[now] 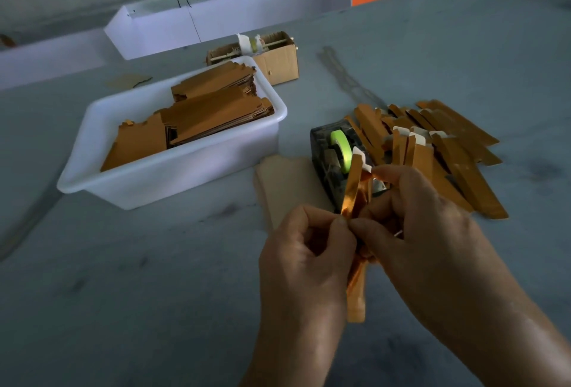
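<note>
Both hands on 1 gold card strip point(355, 188) — left hand point(304, 250) pinches its fold, right hand point(423, 219) grips beside — tape dispenser point(335, 154) just behind.

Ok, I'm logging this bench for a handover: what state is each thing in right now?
gold card strip: lifted, pinched by both hands.
left hand: pinching the strip.
right hand: pinching the strip.
white tub: open, holding flat gold cards.
tape dispenser: loaded with a green roll.
pile of folded strips: loose heap on the table.
</note>
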Demonstrator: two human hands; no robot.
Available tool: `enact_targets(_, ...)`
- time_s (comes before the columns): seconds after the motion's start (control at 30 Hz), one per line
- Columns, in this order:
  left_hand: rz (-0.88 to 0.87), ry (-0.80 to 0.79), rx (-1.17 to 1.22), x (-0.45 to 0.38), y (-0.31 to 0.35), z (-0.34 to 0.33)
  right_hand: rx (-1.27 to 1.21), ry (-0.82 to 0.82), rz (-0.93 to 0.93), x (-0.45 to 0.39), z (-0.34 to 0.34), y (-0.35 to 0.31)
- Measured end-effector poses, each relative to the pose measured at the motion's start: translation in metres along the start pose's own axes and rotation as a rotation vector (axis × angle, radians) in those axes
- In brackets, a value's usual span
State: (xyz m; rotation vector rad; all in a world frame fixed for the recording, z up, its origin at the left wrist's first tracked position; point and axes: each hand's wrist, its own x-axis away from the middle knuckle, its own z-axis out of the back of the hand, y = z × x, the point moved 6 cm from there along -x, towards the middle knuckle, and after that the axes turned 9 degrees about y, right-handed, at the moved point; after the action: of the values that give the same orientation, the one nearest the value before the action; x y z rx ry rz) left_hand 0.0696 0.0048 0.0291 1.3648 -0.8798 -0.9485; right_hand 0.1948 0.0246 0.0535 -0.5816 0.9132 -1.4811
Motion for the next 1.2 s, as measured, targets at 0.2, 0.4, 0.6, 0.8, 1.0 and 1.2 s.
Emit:
enact_targets(0.2,-0.173,0.13,-0.129,0.006,-0.001,0.004,0.135,0.006,0.016,0.0,0.001,-0.005)
enact_targets(0.4,-0.21,0.143,-0.092,0.003,0.007,0.011,-0.06,0.071,-0.018,0.0,0.006,0.006)
enact_targets(0.6,-0.116,0.031,-0.06,0.002,0.001,0.01,-0.519,-0.14,-0.203,0.002,-0.013,0.014)
enact_targets(0.8,0.113,-0.054,0.118,-0.001,-0.011,0.007,-0.418,-0.218,-0.169,-0.001,-0.016,0.015)
enact_targets(1.0,0.06,-0.082,0.064,-0.013,-0.012,0.009,-0.241,-0.041,-0.021,-0.015,0.011,0.01)
enact_targets(1.2,-0.713,-0.058,-0.984,-0.031,-0.01,0.001,0.116,0.363,0.061,-0.071,0.042,0.036)
